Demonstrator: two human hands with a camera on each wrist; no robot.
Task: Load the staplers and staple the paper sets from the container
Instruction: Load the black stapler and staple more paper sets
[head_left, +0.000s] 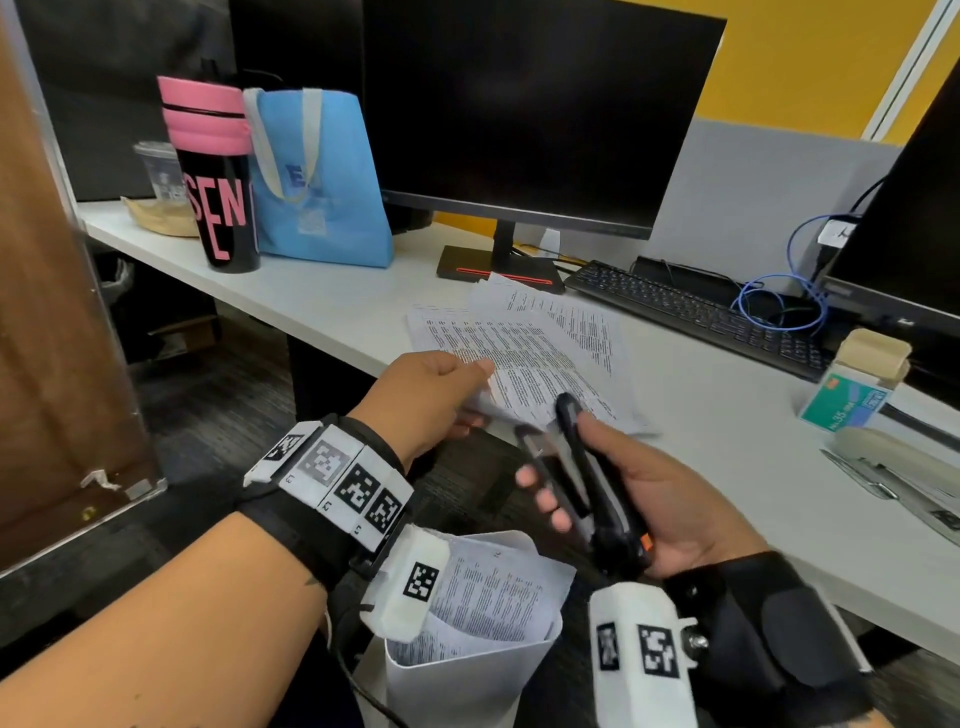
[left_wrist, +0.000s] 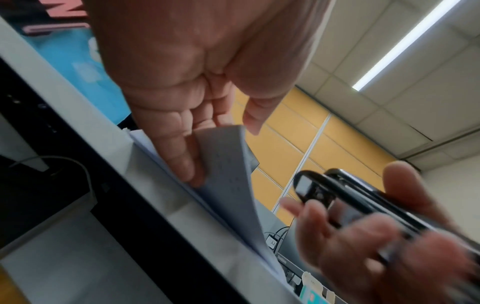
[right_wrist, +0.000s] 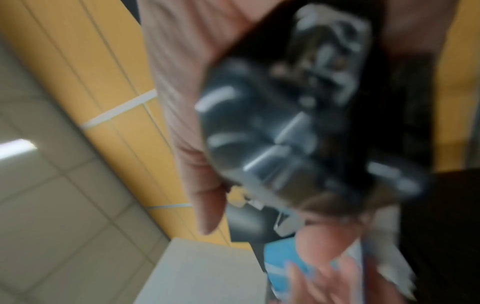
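A long white desk (head_left: 332, 306) with a smooth matte top runs along a grey partition, under a yellow wall. At its far left stands a tall black tumbler (head_left: 218, 176) with a pink lid and pink letters, and just beside it a soft blue fabric bag (head_left: 322, 176). A flat black monitor (head_left: 530, 109) sits behind on a square base, with a black keyboard (head_left: 696, 312) and a looped blue cable (head_left: 784, 306) to its right. Printed paper sets (head_left: 530, 348) lie fanned at the desk's near edge; the left hand (head_left: 421, 400) pinches their corner, thumb on top. Below, a white container (head_left: 467, 670) holds more curled sheets. The right hand (head_left: 660, 499) is wrapped around a glossy black stapler (head_left: 582, 467), its nose just beside that corner. Further right sit a green staple box (head_left: 847, 400) and a beige stapler (head_left: 883, 452).
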